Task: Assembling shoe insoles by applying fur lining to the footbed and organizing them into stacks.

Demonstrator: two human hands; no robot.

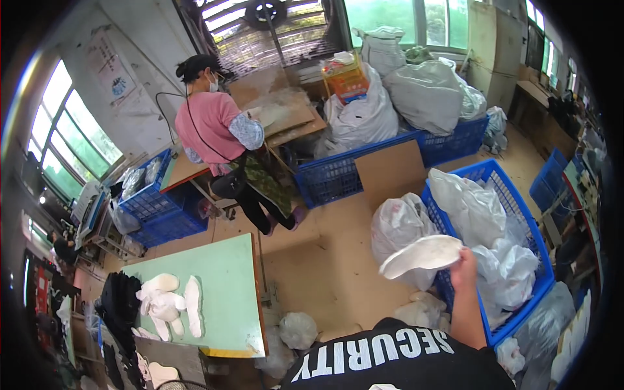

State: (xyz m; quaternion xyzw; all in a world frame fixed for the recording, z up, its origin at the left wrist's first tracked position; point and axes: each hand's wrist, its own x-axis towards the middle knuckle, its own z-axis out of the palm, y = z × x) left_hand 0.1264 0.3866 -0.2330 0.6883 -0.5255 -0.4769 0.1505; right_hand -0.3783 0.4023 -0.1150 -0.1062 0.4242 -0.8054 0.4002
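Gripping an apparent insole (419,255), the right hand (464,269) partly covers one end.

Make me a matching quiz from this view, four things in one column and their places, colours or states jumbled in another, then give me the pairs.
Things:
1. White sole-shaped piece
2. Blue crate nearest the right hand
3. Table at lower left
4. Co-worker's top

Descriptions:
A. Pink
B. Filled with whitish plastic bags
C. Light green, with several white pieces lying on it
D. Held in the person's right hand

Pairs: 1-D, 2-B, 3-C, 4-A
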